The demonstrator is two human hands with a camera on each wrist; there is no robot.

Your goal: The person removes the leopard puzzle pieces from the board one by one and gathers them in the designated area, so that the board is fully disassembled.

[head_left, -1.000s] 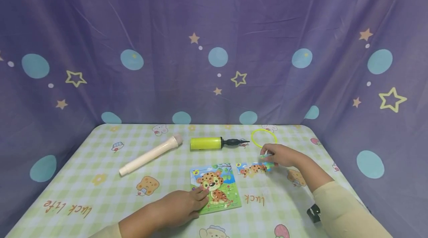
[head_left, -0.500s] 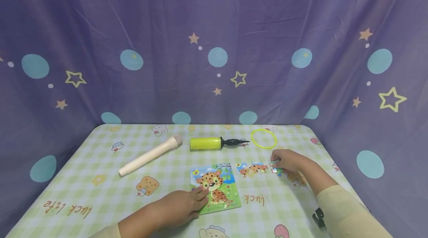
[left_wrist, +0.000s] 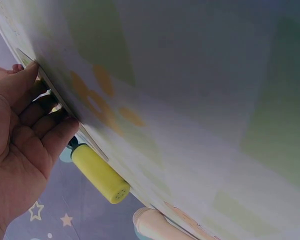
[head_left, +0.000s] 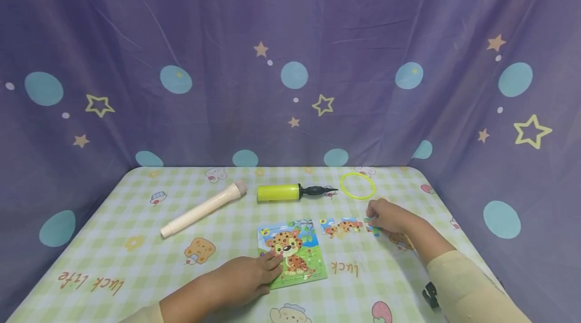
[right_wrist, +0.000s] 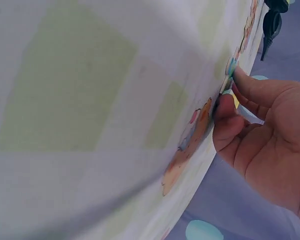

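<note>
A square puzzle board (head_left: pixel 300 262) with a cartoon leopard lies at the middle of the table. My left hand (head_left: pixel 242 280) rests on its lower left part; the left wrist view shows the thumb (left_wrist: pixel 30 75) and fingertips along the board's edge. Right of the board, a few joined puzzle pieces (head_left: pixel 347 226) with leopard heads form a short row. At the row's right end my right hand (head_left: pixel 388 216) pinches a blue-green puzzle piece (head_left: pixel 373 230) down at the cloth. Thumb and forefinger meet at that puzzle piece (right_wrist: pixel 231 67) in the right wrist view; the fingers partly hide it.
Behind the board lies a yellow hand pump (head_left: pixel 279 193) with a black nozzle, and a yellow ring (head_left: pixel 357 185) lies to its right. A pale microphone-shaped stick (head_left: pixel 204 210) slants at the left. A purple curtain (head_left: pixel 290 35) hangs behind the checked tablecloth (head_left: pixel 150 262).
My right hand has moved right and down, bringing its puzzle piece from above the row to the table at the row's right end. My left hand stays on the board.
</note>
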